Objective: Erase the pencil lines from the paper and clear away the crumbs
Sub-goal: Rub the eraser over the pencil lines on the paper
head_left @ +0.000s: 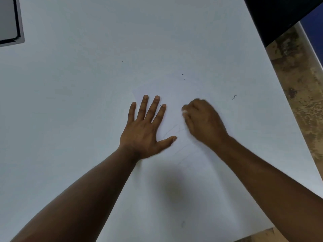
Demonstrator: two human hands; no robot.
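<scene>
A white sheet of paper [174, 172] lies on the white table [70, 102], hard to tell apart from it. Faint pencil lines [176, 131] run between my two hands. My left hand [145, 130] presses flat on the paper with fingers spread. My right hand [202, 121] is curled, blurred, and grips a small white eraser [184, 111] whose tip shows at the fingers, down on the paper. Dark crumbs lie beyond the hands: one crumb [182, 74] further up, another crumb [234, 97] to the right.
A grey, dark-edged flat device [8, 21] lies at the table's far left corner. A black object [279, 14] overhangs the far right corner. The table's right edge [297, 123] drops to a mottled brown floor [300, 84].
</scene>
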